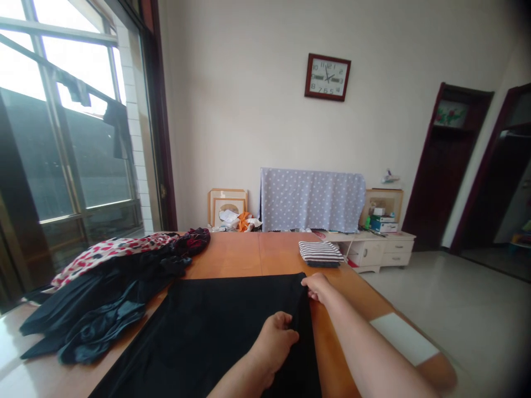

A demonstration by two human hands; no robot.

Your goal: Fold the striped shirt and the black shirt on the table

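A black piece of clothing (207,326) lies spread on the wooden table in front of me, its near end running out of view. At its far right corner my right hand (317,287) is closed, pinching the edge of the cloth. My left hand (276,340) is closed too, gripping the fabric near the right side, nearer to me than the right hand. The garment's exact kind cannot be made out.
Loose clothes (112,293) are heaped on the left of the table (232,251). A folded striped garment (320,251) sits at the far right, and a white sheet (402,337) lies near the right edge. Behind stand a cloth-covered object (313,199) and a low white cabinet (373,251).
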